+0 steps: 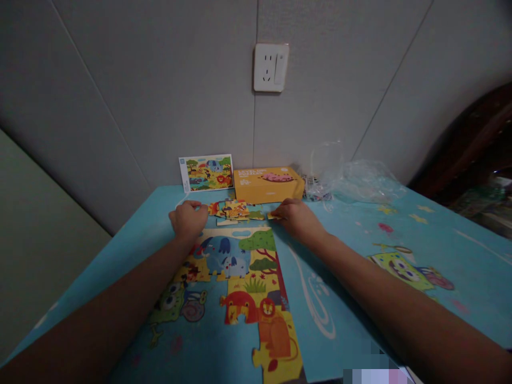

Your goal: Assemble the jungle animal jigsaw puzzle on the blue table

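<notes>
Joined puzzle pieces (256, 288) lie on the blue table, showing blue elephants, green trees, a red animal and a lion. Behind them is a loose stack of puzzle pieces (236, 209). My left hand (189, 220) is closed at the left side of that stack; its curled fingers hide whatever they may hold. Right of the stack, my right hand (299, 217) pinches a puzzle piece (273, 216) with some yellow on it, low over the table. Most of that piece is covered by the fingers.
A picture card (208, 172) of the animal scene leans against the wall, beside an orange puzzle box (266, 185). Clear plastic bags (366, 181) lie at the back right. The blue tablecloth (452, 240) has printed cartoon figures. A wall socket (271, 68) is above.
</notes>
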Available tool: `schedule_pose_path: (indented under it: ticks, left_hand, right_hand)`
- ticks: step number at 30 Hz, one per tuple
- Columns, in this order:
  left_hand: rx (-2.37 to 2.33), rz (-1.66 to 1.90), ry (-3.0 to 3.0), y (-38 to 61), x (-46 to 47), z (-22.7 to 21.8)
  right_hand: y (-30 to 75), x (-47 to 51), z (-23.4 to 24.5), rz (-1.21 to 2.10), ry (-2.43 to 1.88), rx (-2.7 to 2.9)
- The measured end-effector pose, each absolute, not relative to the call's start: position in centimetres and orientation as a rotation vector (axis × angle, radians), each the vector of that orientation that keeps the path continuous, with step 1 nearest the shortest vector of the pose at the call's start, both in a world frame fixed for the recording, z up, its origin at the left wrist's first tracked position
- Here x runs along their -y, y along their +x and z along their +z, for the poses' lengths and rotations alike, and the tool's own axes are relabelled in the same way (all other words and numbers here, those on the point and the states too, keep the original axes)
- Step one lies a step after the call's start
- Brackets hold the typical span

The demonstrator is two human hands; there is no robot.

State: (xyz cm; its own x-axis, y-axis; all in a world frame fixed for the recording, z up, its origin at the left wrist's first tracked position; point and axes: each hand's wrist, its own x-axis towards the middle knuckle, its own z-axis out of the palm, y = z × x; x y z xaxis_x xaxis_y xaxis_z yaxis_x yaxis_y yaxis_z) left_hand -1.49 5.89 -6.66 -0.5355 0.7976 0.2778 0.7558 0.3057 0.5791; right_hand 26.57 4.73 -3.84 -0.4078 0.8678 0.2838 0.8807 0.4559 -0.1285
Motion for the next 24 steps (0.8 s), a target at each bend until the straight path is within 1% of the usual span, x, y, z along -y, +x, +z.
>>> schedule_pose_path:
  ticks: [3, 5, 8, 10, 13, 18, 21, 24]
  left_hand:
    - [-2.491, 1.054, 1.527, -1.2, -5.8, -6.6]
    - [-2.452, 1.132, 1.682, -0.9, -5.5, -6.5]
    - [-2.173, 1.315, 2.205, -0.5, -4.7, -6.2]
    - [-1.921, 1.334, 2.484, -0.2, -4.2, -5.9]
    - [-1.665, 1.201, 2.718, 0.5, -3.5, -5.8]
    - [-1.648, 0.855, 2.752, 1.6, -2.7, -6.4]
    - [-1.65, 0.807, 2.711, 1.6, -2.7, -6.6]
    - [-1.645, 0.814, 2.685, 1.4, -2.9, -6.6]
  right_hand:
    - [27.0, -5.2, -3.9, -0.212, -1.506, 2.272]
    - [27.3, -5.6, -4.1, -0.298, -1.497, 2.208]
    - [27.3, -5.9, -4.6, -0.24, -1.497, 2.28]
    - [27.1, -5.8, -4.9, -0.165, -1.474, 2.37]
    - [26.7, -5.3, -5.2, -0.139, -1.42, 2.401]
    - [25.7, -4.4, -5.0, -0.04, -1.182, 2.377]
    - [25.1, -4.1, -5.2, 0.098, -1.087, 2.513]
    - [24.9, -4.1, -5.5, 0.149, -1.091, 2.574]
